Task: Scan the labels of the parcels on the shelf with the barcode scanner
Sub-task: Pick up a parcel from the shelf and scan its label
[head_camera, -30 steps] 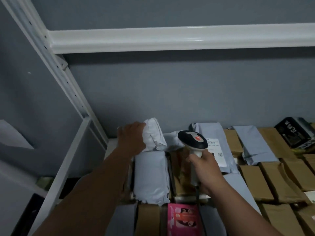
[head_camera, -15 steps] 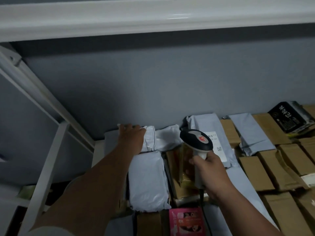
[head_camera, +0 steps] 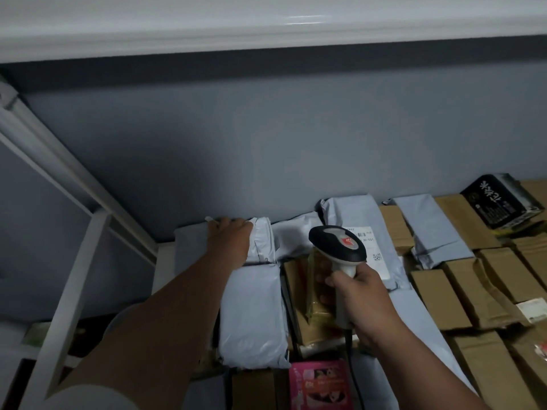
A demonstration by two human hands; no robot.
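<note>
My right hand [head_camera: 359, 294] grips the handle of a black and grey barcode scanner [head_camera: 337, 247], its head with a red button raised over a taped brown box [head_camera: 310, 294]. Behind the scanner a grey mailer bag lies flat, its white label [head_camera: 374, 250] partly hidden by the scanner head. My left hand [head_camera: 229, 241] reaches to the back of the shelf and holds a small white bag parcel [head_camera: 262, 242] at its left side. Another white bag parcel [head_camera: 251, 315] lies in front of it.
Brown cardboard boxes [head_camera: 461, 294] and a grey bag [head_camera: 429, 229] fill the shelf to the right, with a black printed box [head_camera: 500, 202] at the far right. A pink packet [head_camera: 319, 386] lies near me. A white shelf post [head_camera: 74, 270] stands left, a white beam [head_camera: 266, 22] overhead.
The view has tilted so the upper beam sits higher in frame. My left hand has pushed the small white parcel further back and flatter. The scanner has stayed over the brown box.
</note>
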